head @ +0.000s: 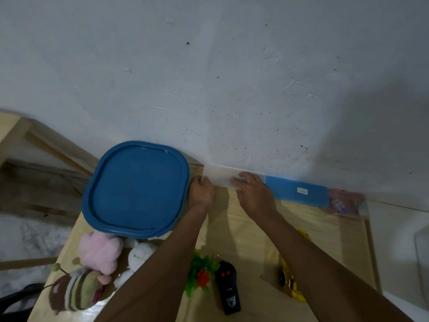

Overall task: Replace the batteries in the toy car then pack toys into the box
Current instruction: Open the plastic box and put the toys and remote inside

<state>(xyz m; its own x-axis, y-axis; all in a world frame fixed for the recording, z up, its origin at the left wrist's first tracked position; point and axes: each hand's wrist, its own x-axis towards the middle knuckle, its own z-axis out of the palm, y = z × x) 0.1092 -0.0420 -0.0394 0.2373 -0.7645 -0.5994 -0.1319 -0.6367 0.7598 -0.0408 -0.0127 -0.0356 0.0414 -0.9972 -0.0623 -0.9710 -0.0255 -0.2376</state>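
A small translucent white case point(220, 176) lies at the far edge of the wooden table point(255, 228), against the wall. My left hand point(201, 192) grips its left end. My right hand point(254, 194) rests on its right end, fingers laid over the top. A yellow toy car point(290, 284) lies near the front right, partly hidden under my right forearm. A black remote control point(228, 289) lies between my arms. The blue-lidded box point(137, 189) stands at the back left.
Pink plush point(101, 252), white plush point(139, 254) and a striped plush point(76, 289) lie at the front left. A green toy plant point(200, 273) sits by the remote. A flat blue case point(297, 191) and a pinkish packet point(346, 203) lie along the wall.
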